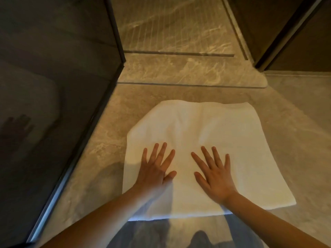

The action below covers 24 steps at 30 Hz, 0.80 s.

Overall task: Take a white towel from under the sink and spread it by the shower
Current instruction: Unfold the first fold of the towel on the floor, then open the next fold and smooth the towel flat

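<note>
Head view: the left hand and right hand lie flat, fingers spread, palms down on the towel, grasping nothing. The towel lies spread on the floor, the shower at 12 o'clock. Its near edge blurs behind the forearms.

surface: marble floor | on it: white towel spread flat, near shower threshold
</note>
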Motion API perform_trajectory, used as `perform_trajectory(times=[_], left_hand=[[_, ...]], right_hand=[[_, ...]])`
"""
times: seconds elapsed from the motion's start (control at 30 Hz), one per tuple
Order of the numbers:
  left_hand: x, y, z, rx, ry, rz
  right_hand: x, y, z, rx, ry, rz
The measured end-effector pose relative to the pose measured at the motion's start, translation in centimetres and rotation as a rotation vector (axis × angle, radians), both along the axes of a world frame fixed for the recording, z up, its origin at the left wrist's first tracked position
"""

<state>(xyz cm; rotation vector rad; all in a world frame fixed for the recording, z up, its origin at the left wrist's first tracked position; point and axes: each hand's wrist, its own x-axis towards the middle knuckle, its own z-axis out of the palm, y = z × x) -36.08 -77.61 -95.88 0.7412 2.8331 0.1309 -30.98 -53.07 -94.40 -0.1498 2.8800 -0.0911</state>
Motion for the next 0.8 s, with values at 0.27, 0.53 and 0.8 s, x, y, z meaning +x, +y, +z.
perform_trajectory(times=[0.27, 0.53, 0.8], left_hand=[[6.8, 1.4, 0.2, -0.006, -0.062, -0.126], [-0.4, -1.0, 2.7, 0.020, 0.062, -0.353], [-5.0, -1.4, 2.5, -0.027, 0.094, -0.396]], right_hand=[[5.2, 3.7, 0.2, 0.012, -0.004, 0.104], [1.4, 7.6, 1.1, 0.056, -0.050, 0.307], [3.9, -1.3, 1.1, -0.062, -0.005, -0.238]])
